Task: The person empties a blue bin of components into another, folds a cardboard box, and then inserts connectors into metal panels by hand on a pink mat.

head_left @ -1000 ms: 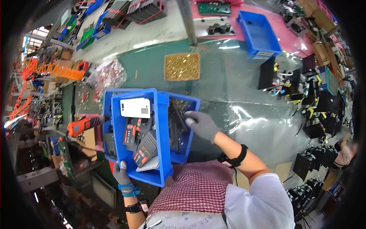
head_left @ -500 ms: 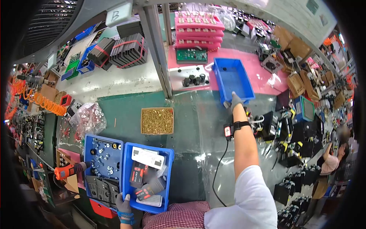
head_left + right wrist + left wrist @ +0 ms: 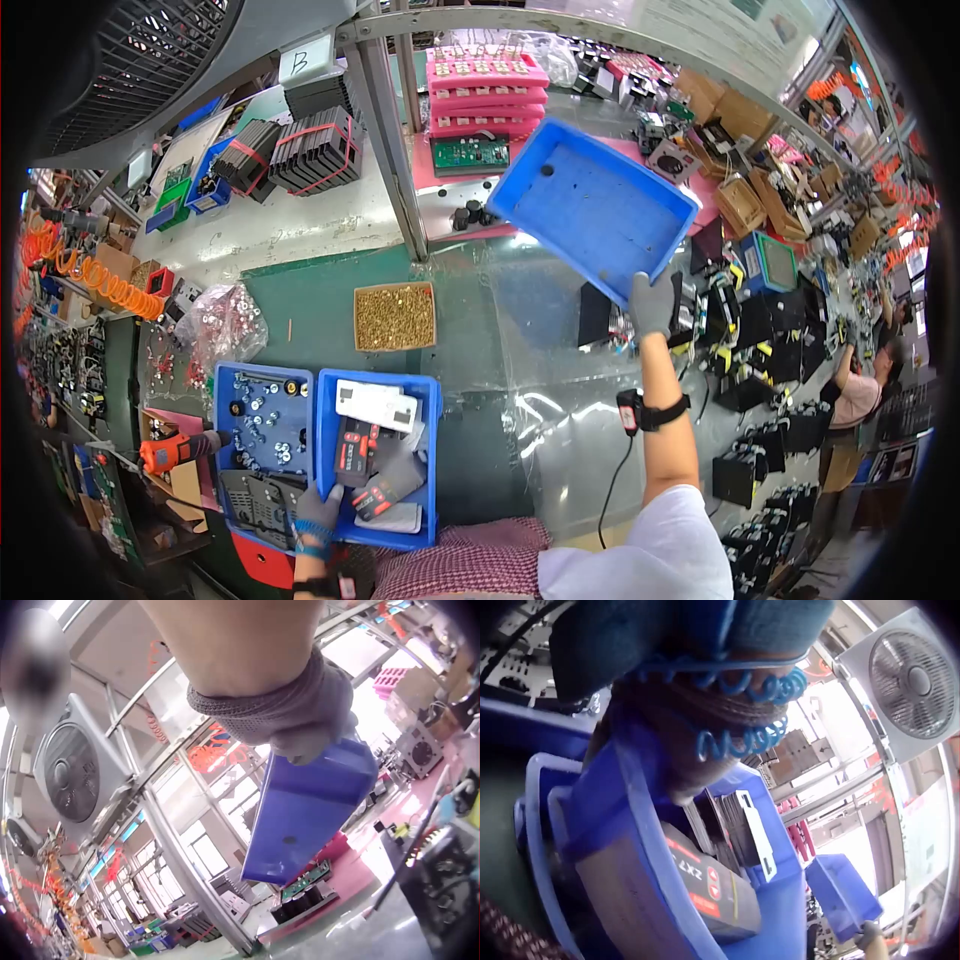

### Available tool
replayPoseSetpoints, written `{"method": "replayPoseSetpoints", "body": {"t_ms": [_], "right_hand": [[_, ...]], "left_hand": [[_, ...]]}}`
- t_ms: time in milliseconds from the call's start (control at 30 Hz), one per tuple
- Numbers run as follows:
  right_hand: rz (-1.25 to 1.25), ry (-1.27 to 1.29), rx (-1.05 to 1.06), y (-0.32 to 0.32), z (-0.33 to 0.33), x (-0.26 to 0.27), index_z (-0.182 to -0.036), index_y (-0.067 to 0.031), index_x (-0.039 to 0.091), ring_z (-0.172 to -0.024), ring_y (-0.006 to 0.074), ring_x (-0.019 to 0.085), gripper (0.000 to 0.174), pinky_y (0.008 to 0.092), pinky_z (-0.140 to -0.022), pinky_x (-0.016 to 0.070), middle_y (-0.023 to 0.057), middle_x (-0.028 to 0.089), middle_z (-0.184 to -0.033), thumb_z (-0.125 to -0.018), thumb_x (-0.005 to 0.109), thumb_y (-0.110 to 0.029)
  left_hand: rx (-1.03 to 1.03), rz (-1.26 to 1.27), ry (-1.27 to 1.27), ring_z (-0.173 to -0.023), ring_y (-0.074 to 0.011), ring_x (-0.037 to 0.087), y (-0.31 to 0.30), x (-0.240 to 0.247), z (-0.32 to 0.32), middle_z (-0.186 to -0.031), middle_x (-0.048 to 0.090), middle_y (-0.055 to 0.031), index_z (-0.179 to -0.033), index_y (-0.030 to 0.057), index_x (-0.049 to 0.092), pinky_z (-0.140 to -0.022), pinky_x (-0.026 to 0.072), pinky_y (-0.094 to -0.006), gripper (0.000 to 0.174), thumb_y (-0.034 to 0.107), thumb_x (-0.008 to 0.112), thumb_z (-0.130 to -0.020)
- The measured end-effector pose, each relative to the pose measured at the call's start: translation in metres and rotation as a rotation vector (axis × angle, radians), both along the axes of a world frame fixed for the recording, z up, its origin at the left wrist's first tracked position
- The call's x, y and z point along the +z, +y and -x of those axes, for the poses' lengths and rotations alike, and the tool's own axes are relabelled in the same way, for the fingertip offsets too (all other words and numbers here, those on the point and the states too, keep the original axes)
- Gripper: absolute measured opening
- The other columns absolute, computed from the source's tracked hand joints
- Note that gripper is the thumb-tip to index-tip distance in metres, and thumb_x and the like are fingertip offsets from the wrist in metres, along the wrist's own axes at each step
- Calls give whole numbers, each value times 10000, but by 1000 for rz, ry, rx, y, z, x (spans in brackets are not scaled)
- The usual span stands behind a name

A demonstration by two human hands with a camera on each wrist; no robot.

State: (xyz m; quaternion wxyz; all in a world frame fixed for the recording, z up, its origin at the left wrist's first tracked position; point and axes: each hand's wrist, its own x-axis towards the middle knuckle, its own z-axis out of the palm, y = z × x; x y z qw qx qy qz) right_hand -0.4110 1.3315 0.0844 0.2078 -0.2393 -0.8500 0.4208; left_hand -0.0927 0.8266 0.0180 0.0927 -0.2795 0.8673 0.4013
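My right hand grips the near corner of a blue plastic bin, raised and tilted over the bench. Only a small dark piece shows on its floor. The right wrist view has gloved fingers curled over the rim of this bin. On the left, my left hand holds the side rim of a second blue bin, thumb over the edge. Inside it lie a white panel and dark boxes with red labels, also plain in the left wrist view. Both hands wear grey gloves.
A third blue bin with screws and dark plates stands at far left, beside an orange power tool. A carton of brass-coloured parts sits mid-bench. Black units with wires crowd the right; a metal post rises behind.
The filled bin came down from in front of my body onto the bench at left. My right hand reached out to the far bin, took its rim and lifted it off the pink sheet.
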Motion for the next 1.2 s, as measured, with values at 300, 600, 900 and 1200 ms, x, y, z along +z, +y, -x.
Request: {"method": "replayPoseSetpoints", "body": {"t_ms": [300, 600, 900, 1200], "right_hand": [[-310, 81, 238, -40, -167, 52, -1132, 15, 548, -818, 382, 648, 269, 408, -726, 496, 235, 637, -915, -892, 494, -93], [-765, 392, 689, -107, -210, 53, -1422, -62, 385, -793, 324, 670, 700, 353, -579, 538, 222, 373, -1478, -769, 630, -130], [-877, 877, 947, -124, -196, -13, -1151, -80, 525, -691, 218, 635, 372, 293, -525, 497, 253, 507, -1353, -786, 593, -104], [-613, 634, 713, -137, -204, -34, -1323, -52, 443, -693, 335, 645, 568, 361, -552, 512, 274, 452, -1399, -779, 606, -56]], "left_hand": [[52, -115, 15, -635, -98, 535, 1, 12, -58, -680, 628, -46, -924, -37, 676, -578, 445, -306, 300, 257, 620, -907], [331, -72, 195, -669, -102, 548, -13, 33, -156, -771, 661, -42, -997, -52, 665, -603, 443, -291, 308, 239, 612, -912], [501, -121, 242, -621, -96, 521, 1, 38, -214, -687, 619, -28, -897, -45, 654, -556, 420, -298, 319, 270, 610, -915], [396, -97, 228, -636, -99, 518, 1, 31, -204, -676, 605, -34, -885, -37, 657, -573, 426, -327, 302, 258, 603, -915]]}}
